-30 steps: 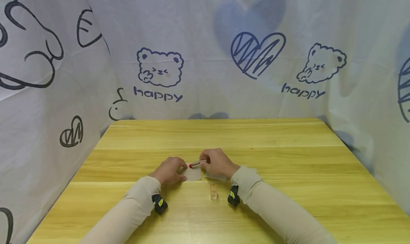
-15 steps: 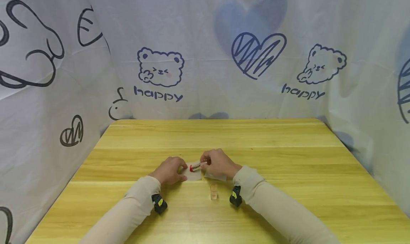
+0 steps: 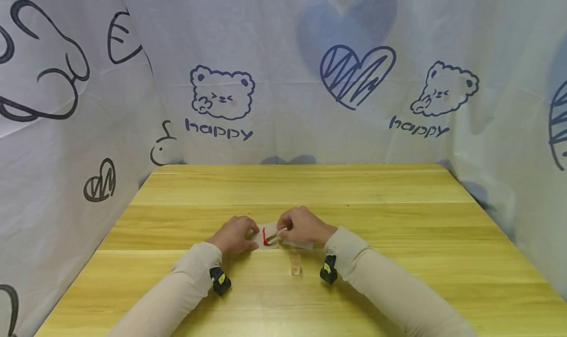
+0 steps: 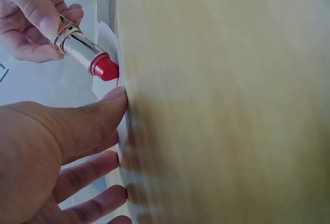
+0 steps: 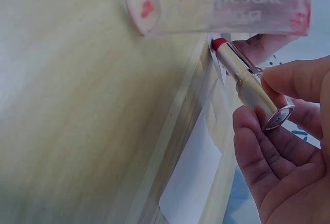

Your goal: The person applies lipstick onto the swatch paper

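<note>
My right hand pinches the gold base of a lipstick between thumb and fingers. Its red tip is right at a small white sheet of paper on the table. A short red streak runs down that sheet to the tip. At the sheet's left side rests my left hand, thumb and fingertips spread along the paper's edge and holding nothing. A clear, pinkish lipstick cap stands on the table nearer to me, with red smudges inside.
A second white sheet lies to the right, partly under my right hand in the head view. The wooden table ends at a white curtain with drawn bears and hearts, which also hangs along both sides.
The lipstick has moved down the sheet towards me, and a red streak has appeared behind its tip. My left hand has stayed in place.
</note>
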The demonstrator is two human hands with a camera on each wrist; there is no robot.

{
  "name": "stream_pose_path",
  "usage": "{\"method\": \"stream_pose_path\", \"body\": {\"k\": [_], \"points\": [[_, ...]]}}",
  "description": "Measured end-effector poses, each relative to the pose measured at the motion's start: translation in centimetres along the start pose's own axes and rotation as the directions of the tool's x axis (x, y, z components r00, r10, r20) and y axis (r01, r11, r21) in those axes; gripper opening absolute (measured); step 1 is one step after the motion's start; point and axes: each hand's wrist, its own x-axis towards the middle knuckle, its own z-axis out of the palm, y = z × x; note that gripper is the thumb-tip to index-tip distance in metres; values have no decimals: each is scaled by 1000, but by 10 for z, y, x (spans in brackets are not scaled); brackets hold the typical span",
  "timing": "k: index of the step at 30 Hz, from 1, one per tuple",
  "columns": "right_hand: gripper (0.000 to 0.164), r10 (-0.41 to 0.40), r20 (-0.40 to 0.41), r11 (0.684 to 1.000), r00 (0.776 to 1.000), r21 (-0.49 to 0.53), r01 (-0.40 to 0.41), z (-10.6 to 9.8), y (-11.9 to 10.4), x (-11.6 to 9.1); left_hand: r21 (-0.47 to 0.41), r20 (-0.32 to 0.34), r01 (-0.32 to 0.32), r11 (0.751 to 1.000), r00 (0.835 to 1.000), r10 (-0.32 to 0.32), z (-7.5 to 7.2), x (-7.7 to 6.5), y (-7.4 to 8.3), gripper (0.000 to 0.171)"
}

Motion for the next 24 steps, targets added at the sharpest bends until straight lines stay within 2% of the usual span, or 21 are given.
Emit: {"method": "stream_pose_path", "body": {"k": [17, 24], "points": [[7, -33, -2, 999, 999, 3, 33, 2, 3, -1, -7, 1, 29, 1000, 1000, -29, 4, -2, -1, 32], [4, -28, -41, 999, 999, 16, 29, -6, 1, -3, 9, -16, 18, 1000, 1000, -18, 1, 0, 0, 32]]}}
